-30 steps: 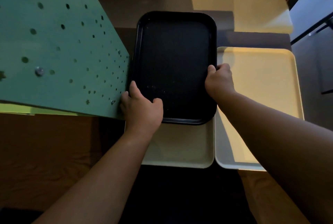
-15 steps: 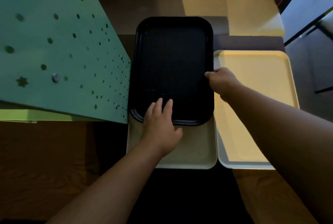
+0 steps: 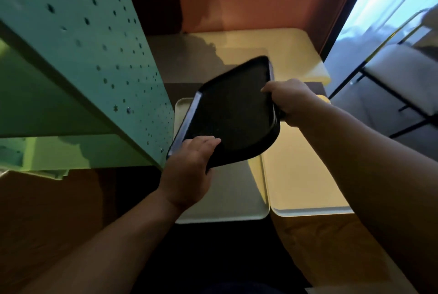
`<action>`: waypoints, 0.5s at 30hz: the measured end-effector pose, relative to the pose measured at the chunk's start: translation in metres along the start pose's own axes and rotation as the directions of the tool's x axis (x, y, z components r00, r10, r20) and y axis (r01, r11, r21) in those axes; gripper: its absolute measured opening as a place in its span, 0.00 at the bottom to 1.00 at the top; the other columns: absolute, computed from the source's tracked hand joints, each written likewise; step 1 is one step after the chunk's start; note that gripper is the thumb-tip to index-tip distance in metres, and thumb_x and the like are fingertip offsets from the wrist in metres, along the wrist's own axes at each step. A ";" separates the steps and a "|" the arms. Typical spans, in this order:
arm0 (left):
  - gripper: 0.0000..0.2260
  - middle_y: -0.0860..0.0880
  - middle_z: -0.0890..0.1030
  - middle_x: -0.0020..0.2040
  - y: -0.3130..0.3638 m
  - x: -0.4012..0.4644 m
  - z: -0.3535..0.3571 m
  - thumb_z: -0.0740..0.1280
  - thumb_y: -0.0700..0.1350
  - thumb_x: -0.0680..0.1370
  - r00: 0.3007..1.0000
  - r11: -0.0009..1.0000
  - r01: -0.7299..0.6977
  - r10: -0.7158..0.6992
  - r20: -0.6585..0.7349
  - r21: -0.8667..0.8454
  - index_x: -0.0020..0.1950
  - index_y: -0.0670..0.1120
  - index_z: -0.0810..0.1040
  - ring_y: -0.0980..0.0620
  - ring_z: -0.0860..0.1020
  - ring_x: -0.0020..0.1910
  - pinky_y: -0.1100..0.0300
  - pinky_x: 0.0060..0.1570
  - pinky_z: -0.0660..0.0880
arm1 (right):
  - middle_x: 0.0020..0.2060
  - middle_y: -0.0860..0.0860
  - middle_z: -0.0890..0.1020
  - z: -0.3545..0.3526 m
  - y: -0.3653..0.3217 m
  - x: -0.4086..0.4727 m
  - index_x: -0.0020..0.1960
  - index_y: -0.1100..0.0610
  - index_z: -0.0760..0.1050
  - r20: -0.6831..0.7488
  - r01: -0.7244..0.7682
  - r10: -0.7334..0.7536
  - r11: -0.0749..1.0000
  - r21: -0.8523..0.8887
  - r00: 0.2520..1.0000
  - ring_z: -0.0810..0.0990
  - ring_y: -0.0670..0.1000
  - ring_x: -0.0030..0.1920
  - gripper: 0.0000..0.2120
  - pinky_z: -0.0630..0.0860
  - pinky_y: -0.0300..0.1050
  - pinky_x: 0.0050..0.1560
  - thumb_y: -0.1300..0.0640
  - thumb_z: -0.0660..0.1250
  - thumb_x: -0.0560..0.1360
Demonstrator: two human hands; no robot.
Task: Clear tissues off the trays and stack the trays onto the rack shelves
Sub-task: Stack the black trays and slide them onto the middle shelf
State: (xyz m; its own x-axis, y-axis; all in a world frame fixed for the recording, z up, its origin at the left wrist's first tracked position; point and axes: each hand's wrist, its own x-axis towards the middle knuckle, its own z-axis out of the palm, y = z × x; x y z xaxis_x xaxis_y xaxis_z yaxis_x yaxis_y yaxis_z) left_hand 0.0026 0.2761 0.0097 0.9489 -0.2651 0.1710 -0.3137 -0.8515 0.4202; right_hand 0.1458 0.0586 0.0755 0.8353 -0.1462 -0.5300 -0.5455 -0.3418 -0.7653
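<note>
Rack filling upper left of frame, lifted tray at centre above two side-by-side trays, chair at right edge.

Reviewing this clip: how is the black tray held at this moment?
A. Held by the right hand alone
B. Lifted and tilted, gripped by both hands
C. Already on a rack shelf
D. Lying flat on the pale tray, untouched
B: the left hand and right hand grip opposite edges of the black tray, tilted above the pale tray.

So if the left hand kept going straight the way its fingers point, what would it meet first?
The left hand grips the near corner of the black tray, fingers pointing up and right across it. Carried on, they would slide over the tray's inside towards the right hand on the far edge; depth is unclear.
</note>
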 end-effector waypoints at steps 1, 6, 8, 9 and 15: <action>0.20 0.45 0.83 0.57 0.006 0.001 -0.015 0.71 0.39 0.71 0.999 1.000 -0.013 0.011 -0.044 -0.024 0.63 0.44 0.78 0.46 0.82 0.53 0.52 0.51 0.81 | 0.37 0.54 0.79 -0.010 -0.002 -0.009 0.49 0.61 0.74 0.035 -0.019 0.016 0.997 0.073 0.999 0.82 0.51 0.32 0.07 0.78 0.41 0.29 0.57 0.67 0.80; 0.17 0.48 0.83 0.44 0.059 0.014 -0.103 0.73 0.40 0.71 0.984 0.997 -0.059 0.065 -0.168 0.042 0.60 0.44 0.79 0.53 0.79 0.36 0.71 0.35 0.70 | 0.37 0.57 0.77 -0.059 0.001 -0.049 0.52 0.59 0.74 0.262 -0.140 0.063 0.948 0.287 0.963 0.80 0.51 0.28 0.08 0.76 0.36 0.28 0.54 0.63 0.79; 0.20 0.49 0.83 0.47 0.086 0.015 -0.133 0.74 0.40 0.70 0.983 0.994 -0.088 0.098 -0.157 0.071 0.62 0.44 0.78 0.55 0.78 0.40 0.73 0.38 0.66 | 0.39 0.61 0.80 -0.077 0.008 -0.065 0.57 0.60 0.77 0.315 -0.155 0.064 0.949 0.273 0.947 0.81 0.53 0.31 0.16 0.76 0.36 0.24 0.47 0.62 0.82; 0.22 0.50 0.82 0.49 0.094 0.018 -0.148 0.75 0.40 0.69 0.985 0.993 -0.099 0.107 -0.139 0.066 0.63 0.45 0.78 0.55 0.77 0.42 0.71 0.40 0.67 | 0.41 0.64 0.82 -0.084 0.008 -0.071 0.61 0.62 0.76 0.337 -0.159 0.059 0.947 0.278 0.940 0.82 0.55 0.34 0.21 0.77 0.37 0.24 0.45 0.61 0.82; 0.28 0.63 0.77 0.46 0.138 0.011 -0.218 0.77 0.37 0.65 0.995 0.995 -0.098 0.098 -0.034 0.001 0.61 0.54 0.76 0.68 0.78 0.48 0.77 0.42 0.73 | 0.42 0.58 0.87 -0.116 0.008 -0.134 0.52 0.60 0.81 0.243 0.227 -0.187 0.963 -0.149 0.952 0.81 0.54 0.37 0.28 0.74 0.45 0.39 0.39 0.52 0.85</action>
State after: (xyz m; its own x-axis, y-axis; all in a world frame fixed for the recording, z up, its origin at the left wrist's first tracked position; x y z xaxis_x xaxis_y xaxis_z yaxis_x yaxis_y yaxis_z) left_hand -0.0381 0.2542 0.2636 0.9120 -0.3314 0.2418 -0.4048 -0.8221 0.4004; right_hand 0.0381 -0.0322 0.1829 0.8801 0.1501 -0.4504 -0.3254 -0.5000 -0.8025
